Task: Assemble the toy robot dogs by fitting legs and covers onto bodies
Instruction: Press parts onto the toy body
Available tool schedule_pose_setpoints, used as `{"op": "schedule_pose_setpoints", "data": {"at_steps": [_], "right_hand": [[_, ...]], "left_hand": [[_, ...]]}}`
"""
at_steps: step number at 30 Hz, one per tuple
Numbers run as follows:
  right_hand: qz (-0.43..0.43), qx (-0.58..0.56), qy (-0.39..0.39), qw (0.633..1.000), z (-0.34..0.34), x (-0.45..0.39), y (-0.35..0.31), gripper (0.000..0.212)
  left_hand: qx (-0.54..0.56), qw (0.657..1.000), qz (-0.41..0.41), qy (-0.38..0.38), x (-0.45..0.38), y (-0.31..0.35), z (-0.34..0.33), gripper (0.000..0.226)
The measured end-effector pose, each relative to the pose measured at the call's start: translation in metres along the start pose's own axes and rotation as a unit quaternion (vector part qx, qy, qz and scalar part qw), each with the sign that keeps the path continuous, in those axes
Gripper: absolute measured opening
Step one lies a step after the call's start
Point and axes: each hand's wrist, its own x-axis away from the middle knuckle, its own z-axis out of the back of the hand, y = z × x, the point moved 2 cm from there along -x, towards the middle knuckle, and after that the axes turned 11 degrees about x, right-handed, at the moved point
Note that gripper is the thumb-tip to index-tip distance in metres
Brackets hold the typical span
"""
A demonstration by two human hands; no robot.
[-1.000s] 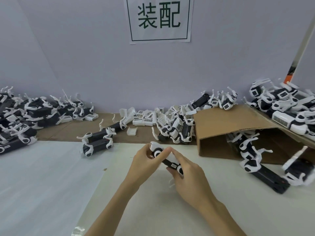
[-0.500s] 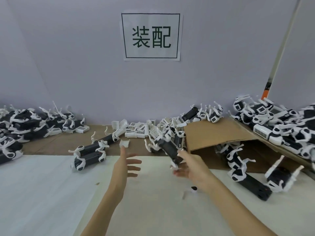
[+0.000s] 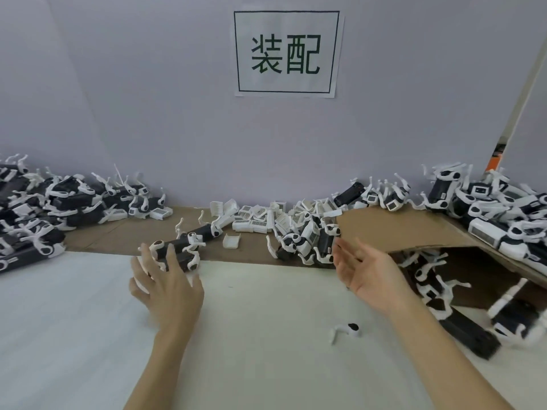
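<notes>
1. Nearest in, a single loose leg (image 3: pixel 344 330), white with a black joint, lies alone on the white surface (image 3: pixel 266 335), between the two forearms and nearer the right one.
2. Left hand (image 3: pixel 165 287) next: palm down, fingers (image 3: pixel 171 257) spread wide and straight, tips over a black-bodied toy dog (image 3: pixel 177 254) with white legs at the far edge of the white sheet. Whether they touch it, I cannot tell. Nothing is gripped.
3. Right hand (image 3: pixel 368 273): palm turned inward and up, fingers loose and open, holding nothing, just beside the middle heap of dogs (image 3: pixel 307 245).
4. To the right, a cardboard box (image 3: pixel 393 226) lies tipped on its side, with black bodies and white legs spilling from its mouth onto the surface.
5. Farther back, a second dog (image 3: pixel 207 230) lies on the brown strip, with a small white cover (image 3: pixel 231 241) just beside it.
6. Behind that, a scatter of white covers (image 3: pixel 257 220) along the wall.
7. Big piles of dogs sit far left (image 3: pixel 44 208) and far right (image 3: pixel 488 208).
8. On the wall, a paper sign (image 3: pixel 287 53) with two printed characters.
</notes>
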Motion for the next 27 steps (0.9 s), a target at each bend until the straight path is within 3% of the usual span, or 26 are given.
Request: {"op": "schedule_pose_setpoints", "data": {"at_steps": [2,5,10,14,20,24,27], "right_hand": [[-0.029,-0.006,-0.006,1.000,-0.004,0.002,0.034,0.033],[-0.050,-0.008,-0.007,0.999,-0.006,0.001,0.069,0.035],[-0.054,-0.011,-0.024,0.998,-0.008,-0.001,0.080,0.033],[-0.056,-0.005,-0.031,0.998,-0.006,-0.001,0.080,0.032],[-0.047,-0.003,-0.021,0.999,-0.005,-0.002,0.082,0.034],[-0.028,0.057,-0.012,0.998,-0.008,-0.003,0.089,0.037],[0.029,0.127,0.012,0.991,-0.010,-0.004,0.095,0.065]], "left_hand": [[-0.031,0.995,0.061,-0.065,-0.002,-0.011,-0.001,0.077],[-0.051,0.987,0.096,-0.117,-0.003,-0.017,-0.003,0.064],[-0.041,0.992,0.061,-0.102,-0.010,-0.021,-0.003,0.044],[0.022,0.997,0.042,-0.059,-0.009,-0.021,-0.003,0.040],[0.171,0.985,-0.022,0.009,0.001,0.008,-0.001,0.012],[0.266,0.963,-0.045,-0.021,0.016,0.041,-0.002,0.009],[0.359,0.929,-0.046,-0.077,0.032,0.063,-0.006,0.015]]}}
